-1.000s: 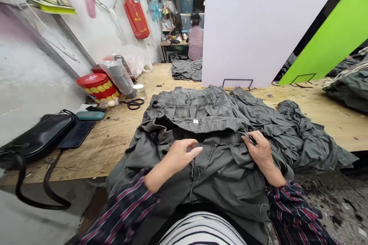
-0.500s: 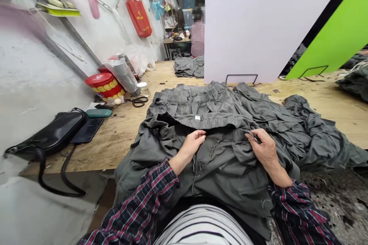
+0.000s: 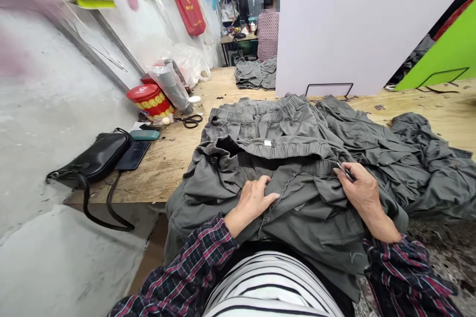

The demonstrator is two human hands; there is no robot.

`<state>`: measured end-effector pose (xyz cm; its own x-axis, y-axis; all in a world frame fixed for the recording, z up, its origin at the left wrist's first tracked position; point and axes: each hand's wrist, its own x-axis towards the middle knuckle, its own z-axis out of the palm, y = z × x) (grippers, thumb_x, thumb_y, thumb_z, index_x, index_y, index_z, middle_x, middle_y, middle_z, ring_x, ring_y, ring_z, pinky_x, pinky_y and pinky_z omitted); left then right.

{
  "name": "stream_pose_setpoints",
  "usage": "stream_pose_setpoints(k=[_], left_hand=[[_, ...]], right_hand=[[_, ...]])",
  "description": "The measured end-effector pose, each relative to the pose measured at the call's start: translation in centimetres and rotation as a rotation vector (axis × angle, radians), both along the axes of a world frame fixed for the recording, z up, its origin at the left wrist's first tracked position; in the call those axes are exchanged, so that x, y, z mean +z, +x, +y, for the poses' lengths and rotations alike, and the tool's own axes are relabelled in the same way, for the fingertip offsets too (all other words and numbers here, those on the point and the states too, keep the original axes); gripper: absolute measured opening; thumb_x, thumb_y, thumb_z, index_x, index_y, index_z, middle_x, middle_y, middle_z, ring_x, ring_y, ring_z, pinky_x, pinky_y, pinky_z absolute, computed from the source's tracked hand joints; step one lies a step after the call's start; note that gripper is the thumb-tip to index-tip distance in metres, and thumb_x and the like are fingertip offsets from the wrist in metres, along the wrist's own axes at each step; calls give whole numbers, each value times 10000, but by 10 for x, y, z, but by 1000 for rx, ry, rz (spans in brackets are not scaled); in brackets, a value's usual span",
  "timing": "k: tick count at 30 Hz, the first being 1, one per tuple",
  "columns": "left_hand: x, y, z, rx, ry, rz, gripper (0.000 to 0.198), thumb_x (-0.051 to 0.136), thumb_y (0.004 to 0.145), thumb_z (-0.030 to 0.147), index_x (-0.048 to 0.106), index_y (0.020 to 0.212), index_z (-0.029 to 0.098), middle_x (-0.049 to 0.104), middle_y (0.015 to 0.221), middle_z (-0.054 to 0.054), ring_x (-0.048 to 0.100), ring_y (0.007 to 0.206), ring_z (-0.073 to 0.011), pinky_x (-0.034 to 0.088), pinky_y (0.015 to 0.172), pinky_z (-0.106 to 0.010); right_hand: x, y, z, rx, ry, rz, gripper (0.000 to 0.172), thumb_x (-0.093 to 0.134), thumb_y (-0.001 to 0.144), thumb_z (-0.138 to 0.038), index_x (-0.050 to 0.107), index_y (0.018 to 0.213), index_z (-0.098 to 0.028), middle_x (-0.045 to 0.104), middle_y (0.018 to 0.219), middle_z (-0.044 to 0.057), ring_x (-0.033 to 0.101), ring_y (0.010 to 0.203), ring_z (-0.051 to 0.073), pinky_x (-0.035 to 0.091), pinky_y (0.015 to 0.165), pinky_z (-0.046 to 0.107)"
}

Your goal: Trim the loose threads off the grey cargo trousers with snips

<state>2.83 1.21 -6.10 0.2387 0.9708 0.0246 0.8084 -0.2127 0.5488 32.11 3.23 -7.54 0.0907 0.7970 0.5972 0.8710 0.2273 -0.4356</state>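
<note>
A pair of grey trousers lies across my lap and the table edge, waistband away from me. My left hand rests on the cloth near the fly, fingers loosely curled and pressing the fabric. Farther right, at the waistband, my right hand is closed around a small metal tool, probably thread snips, while also touching the cloth. More grey trousers are stacked just beyond.
On the wooden table to the left lie a black bag, a dark phone, a teal case, scissors and a red tin. A white board stands behind. Another person sits far back.
My left hand came down and settled on the cloth near the fly. The view swung left and tilted down; my right hand kept its hold at the waistband.
</note>
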Motion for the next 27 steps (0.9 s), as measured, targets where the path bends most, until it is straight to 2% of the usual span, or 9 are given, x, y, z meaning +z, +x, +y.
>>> stream_pose_setpoints(k=[3,6,8,12,16,19,22,27], left_hand=[[-4,9,0,6,-29,-142,214,495,803,200,578,1001,194,571,631,20,542,616,-135,382,627,-245],[-5,2,0,9,42,-200,253,389,833,149,573,1001,188,549,592,19,537,587,-131,380,623,-246],[-3,-8,4,67,49,-258,280,363,827,127,560,1019,182,572,617,8,553,606,-135,394,651,-253],[3,-13,29,189,-141,-597,236,434,769,103,569,949,175,608,679,-1,564,654,-131,414,705,-257],[6,22,58,102,-288,-787,205,589,695,177,604,898,150,637,743,-22,570,714,-141,434,739,-267],[10,53,67,35,-418,-922,244,607,693,260,610,881,105,649,758,-63,587,698,-146,459,729,-283],[19,62,58,-28,-526,-1018,262,637,665,290,619,827,85,658,769,-86,597,664,-140,472,710,-286],[36,43,19,-136,-659,-1272,340,731,623,284,639,893,99,682,776,-66,619,682,-129,471,746,-274]], right_hand=[[0,0,-1,-3,-8,6,210,542,821,-402,596,881,-208,636,858,47,609,795,190,455,681,283],[-3,2,0,-5,-16,13,228,528,828,-416,597,883,-206,638,860,50,611,804,194,457,684,287],[-5,3,1,-10,-10,20,249,524,826,-435,600,885,-205,640,862,53,611,801,195,457,677,288],[-7,3,3,-6,2,41,276,517,825,-457,601,877,-199,643,858,60,613,799,198,461,677,292],[-7,1,1,-15,-6,58,283,509,831,-455,596,886,-191,645,865,70,613,799,205,468,693,314],[-7,1,-2,-4,-4,63,273,507,838,-439,592,897,-187,646,866,78,613,806,208,473,701,328],[-8,3,-4,11,1,62,245,504,846,-414,594,898,-191,648,864,71,616,800,197,480,696,319],[1,-2,-7,29,6,71,239,525,835,-394,600,950,-198,642,929,72,611,859,192,480,748,313]])
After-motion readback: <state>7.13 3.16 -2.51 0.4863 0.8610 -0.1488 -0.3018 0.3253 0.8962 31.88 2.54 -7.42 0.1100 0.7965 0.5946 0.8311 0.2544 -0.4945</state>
